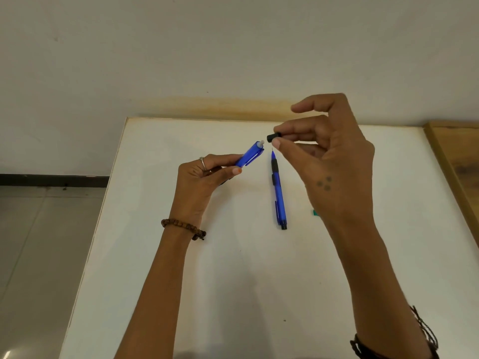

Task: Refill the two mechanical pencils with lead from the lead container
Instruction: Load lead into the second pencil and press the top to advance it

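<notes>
My left hand (199, 182) grips a blue mechanical pencil (250, 154) above the table, its back end tilted up to the right with the white eraser stub bare. My right hand (334, 161) pinches a small black cap (273, 137) between thumb and forefinger, a short gap to the right of that bare end. A second blue mechanical pencil (278, 193) with black grip and black cap lies on the white table (181, 268), tip pointing away from me. A small green thing (315, 212), perhaps the lead container, peeks out from behind my right wrist.
The table's back edge meets a pale wall (233, 47). A wooden board or frame (456, 161) runs along the table's right side. Left of the table lies a tiled floor (39, 242).
</notes>
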